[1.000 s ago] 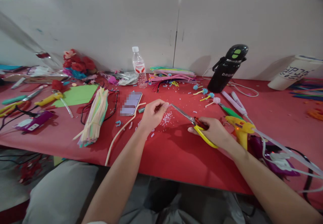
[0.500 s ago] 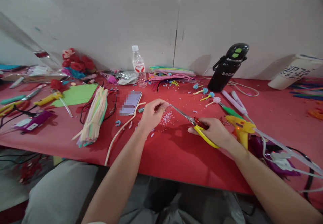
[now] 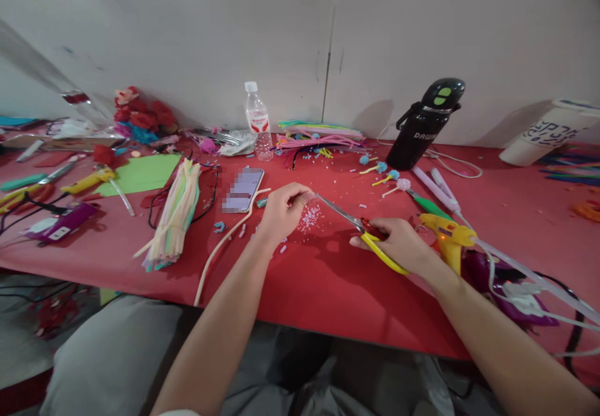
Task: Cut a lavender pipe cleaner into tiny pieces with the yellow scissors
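My right hand [image 3: 398,244] grips scissors [image 3: 344,214] by their red and yellow handles. Their blades point up and left toward my left hand [image 3: 285,210], which is closed in a pinch. What it pinches is too small to make out; the blade tips are at or very near its fingertips. Under them, tiny pale pink clippings [image 3: 310,217] are scattered over the red table [image 3: 319,297]. A cream pipe cleaner [image 3: 220,245] lies left of my left hand, close to a phone [image 3: 244,190].
A bundle of pale pipe cleaners [image 3: 173,216] lies at left. A clear bottle [image 3: 258,122] and a black flask [image 3: 425,125] stand at the back. Right of my right hand is a yellow glue gun [image 3: 447,235] with its cable. A paper cup [image 3: 546,133] stands far right.
Both hands and the scissors stay almost in place. Only a slight shift of the whole view shows.
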Motion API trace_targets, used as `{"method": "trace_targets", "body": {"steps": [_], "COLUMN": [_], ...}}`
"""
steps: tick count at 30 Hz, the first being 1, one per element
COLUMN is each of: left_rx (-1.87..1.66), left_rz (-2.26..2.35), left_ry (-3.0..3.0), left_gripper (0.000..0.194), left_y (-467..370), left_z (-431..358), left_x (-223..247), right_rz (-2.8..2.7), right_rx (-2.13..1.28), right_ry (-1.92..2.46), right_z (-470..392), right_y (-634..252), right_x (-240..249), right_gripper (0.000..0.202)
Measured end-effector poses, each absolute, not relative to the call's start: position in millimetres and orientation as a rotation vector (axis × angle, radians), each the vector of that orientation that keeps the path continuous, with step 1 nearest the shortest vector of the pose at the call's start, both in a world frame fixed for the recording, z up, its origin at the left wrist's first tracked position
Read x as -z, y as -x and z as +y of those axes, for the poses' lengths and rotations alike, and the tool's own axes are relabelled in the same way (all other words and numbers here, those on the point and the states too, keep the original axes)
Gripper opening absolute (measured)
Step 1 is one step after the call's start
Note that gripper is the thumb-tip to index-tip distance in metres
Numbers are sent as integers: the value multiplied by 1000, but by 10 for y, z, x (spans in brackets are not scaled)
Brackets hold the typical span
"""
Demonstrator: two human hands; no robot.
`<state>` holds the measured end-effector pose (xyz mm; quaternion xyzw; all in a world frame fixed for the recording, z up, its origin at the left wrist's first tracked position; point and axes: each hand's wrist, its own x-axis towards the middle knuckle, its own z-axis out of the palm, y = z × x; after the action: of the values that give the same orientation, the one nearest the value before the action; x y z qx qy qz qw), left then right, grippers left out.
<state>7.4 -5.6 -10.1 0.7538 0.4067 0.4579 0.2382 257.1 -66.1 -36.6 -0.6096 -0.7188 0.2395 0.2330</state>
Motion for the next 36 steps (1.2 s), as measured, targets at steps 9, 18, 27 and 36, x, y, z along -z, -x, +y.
{"method": "trace_targets", "body": {"steps": [9,18,27,36], "left_rx": [-1245,-1260,-1254,-1256], "left_rz": [1133,1134,1129,1131], "left_ry": [-2076,-2093,-2080,-2082], "left_gripper": [23,20,20,22], "left_y": [-67,-62,-61,-64], "left_z": [-44,-43,-42,-46], "left_x": [123,112,132,116], "right_rz": [-1996,-1963,-1983,-1995], "right_rx": [-629,-626,-635,-633], "right_ry": [1688,1694,1672,1674], "right_z": [-664,-667,-676,-668], "right_y": [-2570,-2574,-2563,-2575], "right_x": [344,332,311,320], "right_gripper": [57,58,59,59]}}
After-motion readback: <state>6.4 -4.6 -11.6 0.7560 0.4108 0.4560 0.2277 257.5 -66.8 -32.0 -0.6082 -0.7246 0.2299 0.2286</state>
